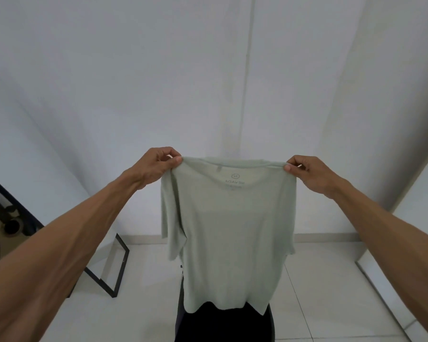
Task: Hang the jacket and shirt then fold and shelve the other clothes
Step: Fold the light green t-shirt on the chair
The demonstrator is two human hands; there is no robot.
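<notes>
A pale green T-shirt (230, 233) hangs full length in the air in front of me, its inner neck label showing through the fabric. My left hand (156, 166) pinches the left shoulder at the top. At the other top corner my right hand (309, 172) pinches the right shoulder, so the neckline is stretched flat between them. The left sleeve droops folded against the body of the shirt. Its hem ends just above a dark object (223, 322) below, which is mostly hidden.
A black metal frame (120, 265) leans at the left on the white tiled floor (319, 292). White walls (208, 82) stand close ahead and to the right. Dark items lie at the far left edge.
</notes>
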